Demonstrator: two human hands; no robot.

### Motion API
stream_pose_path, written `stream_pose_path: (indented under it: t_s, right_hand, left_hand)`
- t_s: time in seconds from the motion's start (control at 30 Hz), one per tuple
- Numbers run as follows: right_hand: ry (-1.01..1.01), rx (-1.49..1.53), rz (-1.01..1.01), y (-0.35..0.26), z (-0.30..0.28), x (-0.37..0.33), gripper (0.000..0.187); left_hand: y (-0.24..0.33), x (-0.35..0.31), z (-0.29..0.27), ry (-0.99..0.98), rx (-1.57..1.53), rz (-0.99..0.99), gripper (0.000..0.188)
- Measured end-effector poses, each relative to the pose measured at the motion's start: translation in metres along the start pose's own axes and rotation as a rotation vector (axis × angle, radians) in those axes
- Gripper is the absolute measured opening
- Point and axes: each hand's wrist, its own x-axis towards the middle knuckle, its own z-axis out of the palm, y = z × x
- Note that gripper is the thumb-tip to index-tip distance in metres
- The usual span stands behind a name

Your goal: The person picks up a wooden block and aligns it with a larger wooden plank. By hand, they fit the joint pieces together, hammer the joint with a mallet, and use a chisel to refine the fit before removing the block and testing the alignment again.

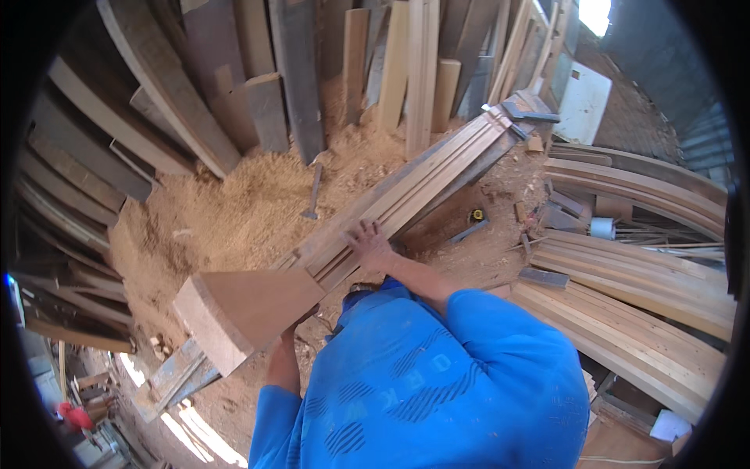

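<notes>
In the head view, the post is seen lying across the middle of the scene, its long axis slanted from near left to far right. Its wide, flared end is pointed near left, and its narrow end is pointed far right, where dark blocks are set. The right hand is laid palm down on the grooved upper face, fingers spread. The left hand is placed at the near edge of the flared end; it is partly hidden, so whether anything is gripped cannot be told. Sawdust is spread beyond the post, with a tool laid on it. A tape measure is seen to the right of the right hand.
</notes>
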Motion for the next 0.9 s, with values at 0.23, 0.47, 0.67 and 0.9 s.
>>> stream_pose_path:
  t_s: [0.23, 0.47, 0.67, 0.9]
  right_hand:
    - [0.055, 0.031, -0.015, 0.006, -0.003, 0.001, 0.085]
    - [-0.038, 0.327, -0.063, -0.019, -0.050, 0.002, 0.090]
    - [-0.095, 0.457, -0.113, -0.029, -0.056, 0.010, 0.086]
    - [-0.199, 0.473, -0.051, -0.005, -0.039, 0.008, 0.075]
  left_hand:
    - [0.001, -0.017, -0.001, 0.019, -0.039, 0.016, 0.063]
    - [-0.001, -0.033, 0.001, 0.039, -0.056, -0.026, 0.065]
    - [0.001, -0.038, -0.001, 0.039, -0.092, -0.042, 0.067]
    - [0.036, -0.021, -0.036, 0.330, -0.540, 0.028, 0.064]
